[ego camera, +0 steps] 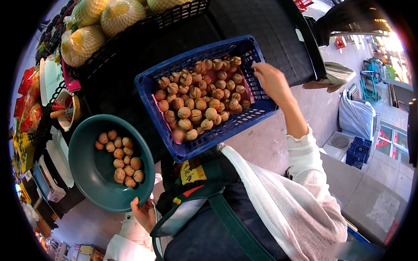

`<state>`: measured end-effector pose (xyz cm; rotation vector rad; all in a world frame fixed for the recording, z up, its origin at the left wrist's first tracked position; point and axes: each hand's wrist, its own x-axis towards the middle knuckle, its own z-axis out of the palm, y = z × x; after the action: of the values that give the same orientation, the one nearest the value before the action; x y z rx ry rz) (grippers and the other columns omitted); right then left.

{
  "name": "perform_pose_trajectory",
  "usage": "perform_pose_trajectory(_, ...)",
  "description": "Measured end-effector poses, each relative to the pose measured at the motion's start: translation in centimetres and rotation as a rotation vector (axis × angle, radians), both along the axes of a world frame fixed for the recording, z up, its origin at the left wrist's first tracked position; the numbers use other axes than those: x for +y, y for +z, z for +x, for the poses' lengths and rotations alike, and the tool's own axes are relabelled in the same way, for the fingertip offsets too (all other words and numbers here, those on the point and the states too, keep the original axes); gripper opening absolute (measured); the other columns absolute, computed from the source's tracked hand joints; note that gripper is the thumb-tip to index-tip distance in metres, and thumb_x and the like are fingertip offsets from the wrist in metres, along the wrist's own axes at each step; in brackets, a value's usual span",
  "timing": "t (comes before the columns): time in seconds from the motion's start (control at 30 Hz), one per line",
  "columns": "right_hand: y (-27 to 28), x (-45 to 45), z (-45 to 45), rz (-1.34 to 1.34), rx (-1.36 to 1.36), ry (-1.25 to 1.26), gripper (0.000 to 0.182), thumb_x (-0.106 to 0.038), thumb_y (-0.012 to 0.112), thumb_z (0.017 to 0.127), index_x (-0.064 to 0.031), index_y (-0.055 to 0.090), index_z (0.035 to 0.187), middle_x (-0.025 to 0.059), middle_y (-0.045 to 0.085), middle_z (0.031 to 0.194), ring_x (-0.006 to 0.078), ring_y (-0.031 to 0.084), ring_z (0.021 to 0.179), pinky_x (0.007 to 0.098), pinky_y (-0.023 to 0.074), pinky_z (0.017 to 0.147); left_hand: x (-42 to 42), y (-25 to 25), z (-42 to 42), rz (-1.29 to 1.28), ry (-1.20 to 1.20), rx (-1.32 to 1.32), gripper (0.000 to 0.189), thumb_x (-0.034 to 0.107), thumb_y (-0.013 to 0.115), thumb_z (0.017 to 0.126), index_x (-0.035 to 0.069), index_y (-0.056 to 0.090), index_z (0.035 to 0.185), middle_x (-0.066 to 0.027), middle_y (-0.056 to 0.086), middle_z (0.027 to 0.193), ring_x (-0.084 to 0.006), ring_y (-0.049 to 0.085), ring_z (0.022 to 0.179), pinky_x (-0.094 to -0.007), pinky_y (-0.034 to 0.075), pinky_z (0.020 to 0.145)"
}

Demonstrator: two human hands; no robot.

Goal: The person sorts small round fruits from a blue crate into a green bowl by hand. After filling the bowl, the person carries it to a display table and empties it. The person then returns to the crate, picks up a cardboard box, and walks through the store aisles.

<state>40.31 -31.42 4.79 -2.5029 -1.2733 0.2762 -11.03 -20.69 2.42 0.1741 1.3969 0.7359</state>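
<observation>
My left hand grips the near rim of a round dark-green plastic basin, thumb on top of the edge. Several whole walnuts in their shells lie inside it, mostly on its right side. A blue slatted plastic crate sits at an angle on a black-covered stand and holds a heap of walnuts over a pinkish-red liner. My right hand is at the crate's right wall, with fingers bent over the rim. Its palm is turned away, so any grip on the rim is unclear.
Net-wrapped pomelos fill a black crate at the upper left. A small container with a wooden-handled tool stands beyond the basin. White trays and red packages are at far left. The stand's black edge runs along the right.
</observation>
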Motion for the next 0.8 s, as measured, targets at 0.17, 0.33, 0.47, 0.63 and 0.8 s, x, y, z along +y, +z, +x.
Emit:
perform_pose_trajectory(0.17, -7.4, 0.2, -0.7, -0.616, 0.004, 0.329, 0.026, -0.006, 0.05, 0.079, -0.0084, 0.06, 0.102, 0.0151, 0.062, 0.092, 0.0299, 0.061, 0.087, 0.0382, 0.0503, 0.071, 0.6, 0.9, 1.0, -0.012, -0.012, -0.001, 0.016, 0.016, 0.058, 0.078, 0.005, 0.058, 0.089, -0.006, 0.064, 0.089, -0.0162, 0.06, 0.077, -0.0259, 0.049, 0.07)
perform_pose_trajectory(0.33, -9.0, 1.8, -0.9, -0.962, -0.048, 0.417, 0.031, -0.006, 0.059, 0.072, -0.0083, 0.062, 0.103, 0.0153, 0.062, 0.098, 0.03, 0.063, 0.087, 0.0368, 0.0514, 0.07, 0.7, 1.2, 1.6, -0.025, -0.01, 0.075, 0.014, 0.017, 0.058, 0.077, 0.006, 0.059, 0.086, -0.0052, 0.064, 0.085, -0.0158, 0.06, 0.075, -0.0259, 0.049, 0.068)
perform_pose_trajectory(0.47, -8.8, 1.2, 1.2, -0.536, 0.541, 0.179, 0.035, -0.008, 0.062, 0.075, -0.0028, 0.054, 0.109, 0.0126, 0.06, 0.101, 0.0233, 0.059, 0.095, 0.033, 0.05, 0.075, 1.0, 1.4, 2.6, -0.01, 0.015, 0.056, 0.016, 0.018, 0.06, 0.077, 0.005, 0.057, 0.087, -0.0045, 0.063, 0.084, -0.0151, 0.059, 0.073, -0.0267, 0.051, 0.065)
perform_pose_trajectory(0.63, -4.7, 2.1, -0.2, -0.053, 1.516, -0.067, 0.038, 0.0, 0.052, 0.085, -0.0068, 0.042, 0.12, 0.0085, 0.05, 0.111, 0.0172, 0.054, 0.101, 0.031, 0.0489, 0.087, 1.4, 1.4, 3.0, -0.011, 0.034, 0.048, 0.014, 0.017, 0.06, 0.078, 0.005, 0.056, 0.083, -0.0049, 0.062, 0.082, -0.0158, 0.058, 0.071, -0.0251, 0.05, 0.064)
perform_pose_trajectory(0.8, -4.9, 1.6, -0.3, 0.12, 1.748, -0.069, 0.043, -0.001, 0.054, 0.084, -0.0076, 0.041, 0.124, 0.0092, 0.048, 0.117, 0.0177, 0.052, 0.106, 0.0319, 0.045, 0.093, 1.5, 1.3, 3.0, -0.006, 0.024, 0.046, 0.013, 0.016, 0.06, 0.077, 0.005, 0.056, 0.082, -0.0053, 0.062, 0.081, -0.0156, 0.058, 0.071, -0.0242, 0.05, 0.063)
